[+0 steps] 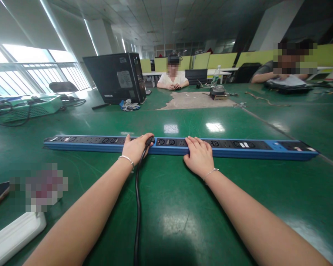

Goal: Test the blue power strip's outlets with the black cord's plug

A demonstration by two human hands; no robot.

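Observation:
A long blue power strip (170, 150) with black sockets lies across the green table in front of me. My left hand (135, 149) is closed on the black plug (150, 140) of a power cord, at a socket left of the strip's middle. Whether the plug sits fully in the socket is hidden. From it the black cord (138, 207) runs down toward me. Further right, my right hand (199, 154) grips the strip, fingers over its top and thumb at the near side.
A black computer case (115, 77) stands at the back left, with gloves (129, 105) before it. Left is a green basket (30, 109) of cables. A white object (16, 236) lies near left. Two people sit across the table, near a bottle (215, 77) and a small device (218, 92).

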